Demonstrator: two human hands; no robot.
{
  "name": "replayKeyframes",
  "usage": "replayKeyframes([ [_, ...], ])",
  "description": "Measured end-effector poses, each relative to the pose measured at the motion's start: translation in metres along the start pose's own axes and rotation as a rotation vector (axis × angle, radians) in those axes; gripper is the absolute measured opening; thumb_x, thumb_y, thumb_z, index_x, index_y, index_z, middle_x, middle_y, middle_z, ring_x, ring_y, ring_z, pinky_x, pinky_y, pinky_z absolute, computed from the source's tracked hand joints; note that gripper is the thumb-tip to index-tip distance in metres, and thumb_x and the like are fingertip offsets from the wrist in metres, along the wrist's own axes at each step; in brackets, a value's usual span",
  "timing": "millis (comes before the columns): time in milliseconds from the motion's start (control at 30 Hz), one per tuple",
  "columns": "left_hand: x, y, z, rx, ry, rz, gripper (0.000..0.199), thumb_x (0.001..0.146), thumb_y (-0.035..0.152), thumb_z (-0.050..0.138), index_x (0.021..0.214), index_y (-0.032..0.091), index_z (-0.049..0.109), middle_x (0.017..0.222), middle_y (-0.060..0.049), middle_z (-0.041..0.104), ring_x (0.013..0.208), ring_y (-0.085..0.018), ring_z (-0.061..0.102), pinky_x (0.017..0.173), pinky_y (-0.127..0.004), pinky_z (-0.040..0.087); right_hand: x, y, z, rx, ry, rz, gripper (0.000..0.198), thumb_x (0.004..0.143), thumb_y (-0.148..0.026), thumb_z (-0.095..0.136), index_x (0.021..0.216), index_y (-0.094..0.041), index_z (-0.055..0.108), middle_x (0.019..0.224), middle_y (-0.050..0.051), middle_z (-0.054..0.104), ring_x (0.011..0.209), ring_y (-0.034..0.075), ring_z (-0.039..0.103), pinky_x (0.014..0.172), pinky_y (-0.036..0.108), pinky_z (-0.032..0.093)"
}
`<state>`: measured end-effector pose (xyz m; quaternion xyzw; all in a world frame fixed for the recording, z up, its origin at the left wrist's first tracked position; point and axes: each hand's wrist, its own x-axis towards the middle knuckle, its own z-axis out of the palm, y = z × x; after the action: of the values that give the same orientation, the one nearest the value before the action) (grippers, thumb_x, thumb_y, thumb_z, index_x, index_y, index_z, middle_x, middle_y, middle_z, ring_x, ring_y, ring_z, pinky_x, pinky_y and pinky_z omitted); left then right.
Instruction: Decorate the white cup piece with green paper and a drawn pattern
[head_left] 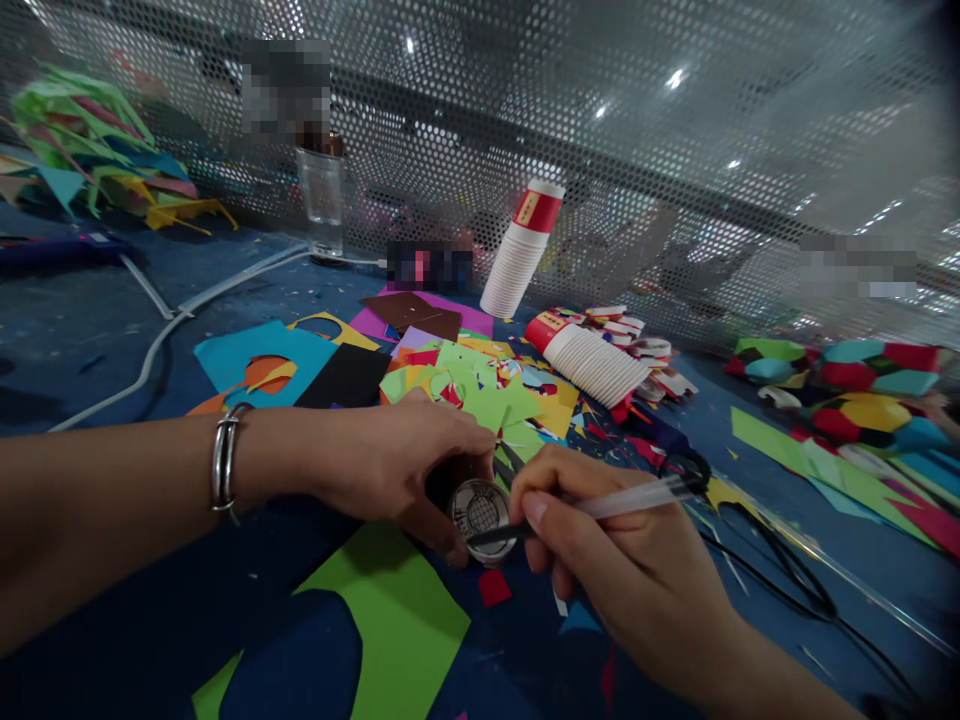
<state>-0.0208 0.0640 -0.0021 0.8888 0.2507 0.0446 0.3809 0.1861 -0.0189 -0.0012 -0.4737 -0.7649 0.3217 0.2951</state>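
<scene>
My left hand [405,465], with a silver bangle on its wrist, curls its fingers and thumb around a small round cup [480,508]. The cup's round face is turned up and shows a dark, globe-like grid drawing. In a pinch, my right hand [600,555] holds a pen [637,497] with a clear barrel and a dark front end. The pen's tip touches or lies just over the cup's near edge; I cannot tell which. Dark blades, perhaps scissors [510,460], show between the hands. A green paper sheet [405,620] with a curved cut-out lies below my left hand.
Coloured paper scraps [480,380] cover the middle of the blue table. One stack of paper cups [517,255] leans upright and another stack [592,360] lies down. A glass [322,205], white cable [161,345], black cord [787,580] and patchwork paper shapes [862,410] lie around. Behind stands a perforated metal screen [465,110].
</scene>
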Motion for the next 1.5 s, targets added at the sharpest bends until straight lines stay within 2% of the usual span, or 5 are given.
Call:
replayKeyframes([
  [667, -0.001, -0.001, 0.0, 0.007, -0.003, -0.005, 0.04, 0.068, 0.037, 0.085, 0.098, 0.021, 0.064, 0.088, 0.001, 0.065, 0.076, -0.016, 0.058, 0.059, -0.025, 0.039, 0.002, 0.001, -0.001, -0.001, -0.005, -0.038, 0.025, 0.098, -0.021, 0.043, 0.08, -0.019, 0.061, 0.059, -0.003, 0.058, 0.04, 0.007, 0.051, 0.036, 0.018, 0.037],
  [933, -0.004, 0.004, -0.009, 0.157, -0.067, 0.096, 0.049, 0.076, 0.035, 0.079, 0.123, 0.028, 0.066, 0.105, -0.003, 0.062, 0.097, -0.022, 0.057, 0.082, -0.031, 0.041, -0.003, -0.002, -0.004, 0.152, 0.26, 0.023, 0.023, 0.094, -0.024, 0.051, 0.076, -0.019, 0.065, 0.057, -0.001, 0.061, 0.041, 0.01, 0.054, 0.038, 0.021, 0.042],
  [1133, -0.01, 0.013, -0.008, 0.189, -0.008, 0.02, 0.068, 0.079, 0.032, 0.073, 0.142, 0.036, 0.047, 0.115, -0.003, 0.056, 0.107, -0.024, 0.053, 0.091, -0.035, 0.038, -0.005, -0.004, -0.004, 0.204, 0.315, 0.024, 0.022, 0.092, -0.022, 0.053, 0.075, -0.019, 0.066, 0.055, -0.001, 0.06, 0.041, 0.011, 0.053, 0.037, 0.022, 0.041],
  [1300, -0.006, 0.018, 0.014, 0.156, 0.163, -0.094, 0.074, 0.058, 0.067, 0.082, 0.113, 0.023, 0.058, 0.103, -0.004, 0.06, 0.094, -0.025, 0.053, 0.081, -0.036, 0.039, -0.006, -0.001, -0.007, 0.216, 0.345, -0.027, 0.022, 0.094, -0.022, 0.054, 0.077, -0.02, 0.067, 0.064, 0.0, 0.06, 0.047, 0.012, 0.056, 0.037, 0.022, 0.041],
  [1500, -0.001, 0.02, 0.036, 0.243, 0.283, -0.082, 0.054, 0.06, 0.058, 0.081, 0.09, 0.02, 0.057, 0.088, -0.003, 0.061, 0.08, -0.022, 0.052, 0.069, -0.034, 0.034, -0.008, 0.001, -0.009, 0.204, 0.373, -0.072, 0.023, 0.095, -0.02, 0.052, 0.078, -0.02, 0.068, 0.067, 0.001, 0.062, 0.048, 0.012, 0.058, 0.038, 0.023, 0.042],
])
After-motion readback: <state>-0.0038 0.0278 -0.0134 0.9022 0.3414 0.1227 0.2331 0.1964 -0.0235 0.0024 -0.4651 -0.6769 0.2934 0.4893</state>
